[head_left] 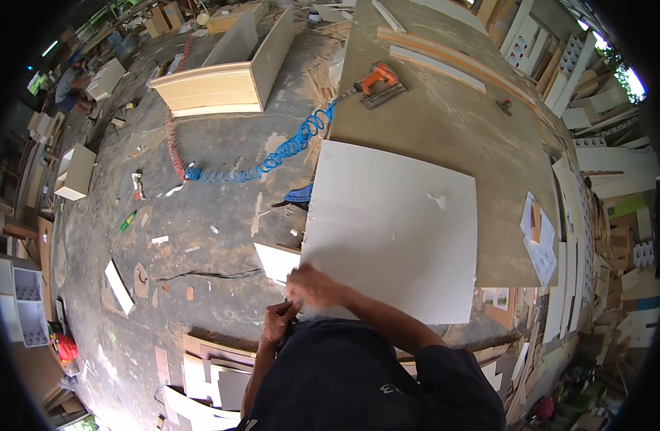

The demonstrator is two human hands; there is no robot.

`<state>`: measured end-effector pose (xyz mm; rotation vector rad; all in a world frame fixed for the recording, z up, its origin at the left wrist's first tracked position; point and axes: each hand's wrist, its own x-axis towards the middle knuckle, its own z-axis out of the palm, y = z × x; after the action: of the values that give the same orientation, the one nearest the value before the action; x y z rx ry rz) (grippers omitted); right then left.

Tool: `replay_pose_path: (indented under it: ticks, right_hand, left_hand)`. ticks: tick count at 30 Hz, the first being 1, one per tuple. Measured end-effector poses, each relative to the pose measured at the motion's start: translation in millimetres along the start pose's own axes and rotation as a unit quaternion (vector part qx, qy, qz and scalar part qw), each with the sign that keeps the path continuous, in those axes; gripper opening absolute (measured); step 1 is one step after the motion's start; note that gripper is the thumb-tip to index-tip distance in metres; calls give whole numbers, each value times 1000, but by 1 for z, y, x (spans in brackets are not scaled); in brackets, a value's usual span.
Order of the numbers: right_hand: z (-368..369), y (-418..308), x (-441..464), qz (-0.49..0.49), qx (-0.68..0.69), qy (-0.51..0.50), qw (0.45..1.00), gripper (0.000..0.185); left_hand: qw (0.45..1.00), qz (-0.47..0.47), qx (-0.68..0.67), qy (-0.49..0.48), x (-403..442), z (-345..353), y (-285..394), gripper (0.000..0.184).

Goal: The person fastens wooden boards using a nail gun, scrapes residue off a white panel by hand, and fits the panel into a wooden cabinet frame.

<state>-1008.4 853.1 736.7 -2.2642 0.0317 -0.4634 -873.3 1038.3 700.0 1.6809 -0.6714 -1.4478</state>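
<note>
A large white panel point(394, 223) lies on the brown worktable point(445, 122), close in front of the body. My right hand point(315, 286) is over the panel's lower left corner, its fingers blurred and drawn in. Just below and left of it, my left hand point(278, 320) is closed near the same corner, the two hands almost touching. Whatever sits between the fingers is too small to make out. A smaller white board point(276, 260) shows beside the panel's left edge. Farther up the table rests an orange nail gun point(379, 80) with a blue coiled hose point(294, 146).
An open wooden cabinet frame point(211, 87) stands on the floor at the upper left. Paper sheets point(538, 248) lie at the table's right side. Stacked boards point(215, 377) are near my left side. Another person point(70, 87) is far off at the upper left.
</note>
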Motion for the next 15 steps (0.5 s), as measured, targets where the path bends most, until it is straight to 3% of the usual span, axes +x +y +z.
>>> replay_pose_path:
  ticks: [2,4,5,6,7,8,10,15]
  right_hand:
    - [-4,-19,7,-18,45,-55,997,10]
    - [-10,1,1,50,6,47,998,13]
    - [-16,19,-3,105,-77,177,975,15]
    - [-26,40,-8,158,-159,303,926,17]
    - [-47,60,-16,209,-269,351,872,20]
    - [-71,75,-28,314,-323,347,823,25]
    - [-108,83,-49,407,-377,376,742,28]
    - [-125,83,-60,446,-320,317,773,31]
  left_hand:
    - [999,-12,41,-18,-3,-2,8,40]
    - [1000,2,24,8,-12,11,41,41]
    - [1000,15,0,24,-12,14,38,40]
    - [1000,13,-2,24,-11,16,36,40]
    - [999,10,-19,25,-10,17,35,39]
    - [999,7,-34,26,-10,18,35,39]
    - [999,1,-41,20,-10,17,34,38]
    - [997,-9,-71,7,-7,16,28,39]
